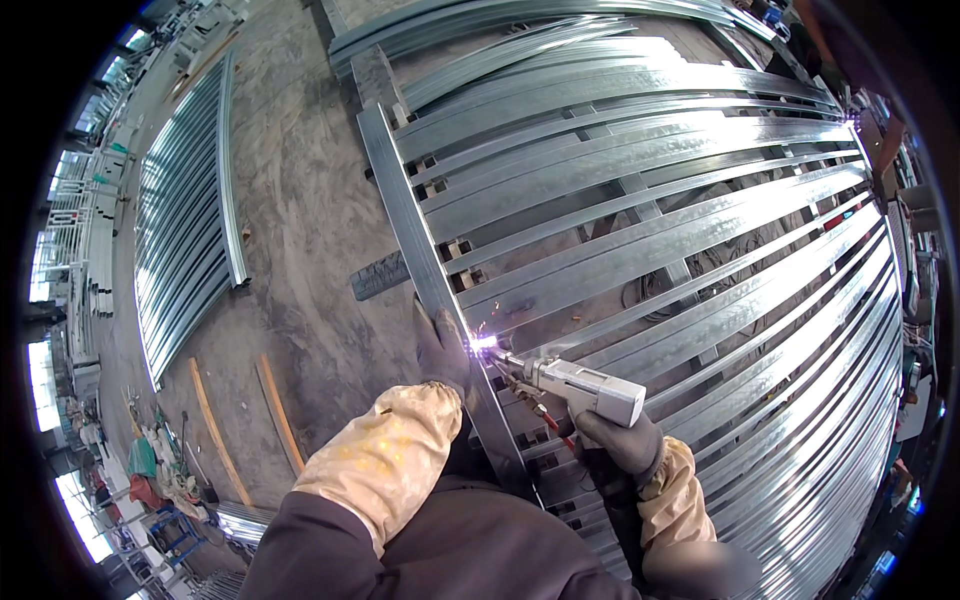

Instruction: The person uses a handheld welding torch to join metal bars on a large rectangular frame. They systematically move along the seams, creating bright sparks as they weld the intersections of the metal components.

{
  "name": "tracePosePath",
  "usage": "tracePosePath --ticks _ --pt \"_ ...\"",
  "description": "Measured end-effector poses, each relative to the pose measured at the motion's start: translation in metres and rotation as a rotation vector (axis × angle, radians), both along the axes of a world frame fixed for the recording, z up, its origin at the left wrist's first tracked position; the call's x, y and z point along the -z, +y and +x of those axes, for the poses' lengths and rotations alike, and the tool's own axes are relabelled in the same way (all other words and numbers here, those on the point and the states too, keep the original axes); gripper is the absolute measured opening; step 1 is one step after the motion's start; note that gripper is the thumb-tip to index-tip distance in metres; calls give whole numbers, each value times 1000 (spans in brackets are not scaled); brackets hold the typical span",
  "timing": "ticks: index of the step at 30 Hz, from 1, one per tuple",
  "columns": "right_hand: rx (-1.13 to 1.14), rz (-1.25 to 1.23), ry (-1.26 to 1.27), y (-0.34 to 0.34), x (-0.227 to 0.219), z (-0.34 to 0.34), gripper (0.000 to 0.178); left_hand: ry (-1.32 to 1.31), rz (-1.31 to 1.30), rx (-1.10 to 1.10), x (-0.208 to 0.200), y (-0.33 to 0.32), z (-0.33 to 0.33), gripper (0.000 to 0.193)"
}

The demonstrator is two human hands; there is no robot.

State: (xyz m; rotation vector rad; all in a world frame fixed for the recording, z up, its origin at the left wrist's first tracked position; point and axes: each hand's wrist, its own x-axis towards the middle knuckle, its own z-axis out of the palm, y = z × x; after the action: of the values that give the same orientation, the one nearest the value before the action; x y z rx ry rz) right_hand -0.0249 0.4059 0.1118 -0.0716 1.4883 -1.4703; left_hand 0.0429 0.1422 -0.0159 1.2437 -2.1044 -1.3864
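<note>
A grey glove covers my left hand (441,352), which grips the left side of a long galvanized end rail (412,225), close to a bright welding spark (484,343). My right hand (625,442), also gloved, is wrapped round the grip of a silver, boxy handheld welding gun (590,388). The gun's nozzle points left at the joint where a flat metal slat (560,290) meets the end rail. Small sparks fly up from the joint. A red hose and a dark cable run down from the gun beside my right forearm.
Many parallel metal slats (640,215) stretch right from the rail, with dark gaps between them. A short metal bar (380,277) juts out left under the rail. On the floor lie another slatted panel (185,215) and wooden strips (218,430). Another weld glows at the far right.
</note>
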Motion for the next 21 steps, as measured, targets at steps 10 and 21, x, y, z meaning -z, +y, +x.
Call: tracePosePath --ticks 10,21 --pt "197 90 -19 51 -28 9 38 79 58 66 3 -4 7 66" --pt "483 129 12 106 -60 31 46 -301 -868 904 -51 57 -29 107"
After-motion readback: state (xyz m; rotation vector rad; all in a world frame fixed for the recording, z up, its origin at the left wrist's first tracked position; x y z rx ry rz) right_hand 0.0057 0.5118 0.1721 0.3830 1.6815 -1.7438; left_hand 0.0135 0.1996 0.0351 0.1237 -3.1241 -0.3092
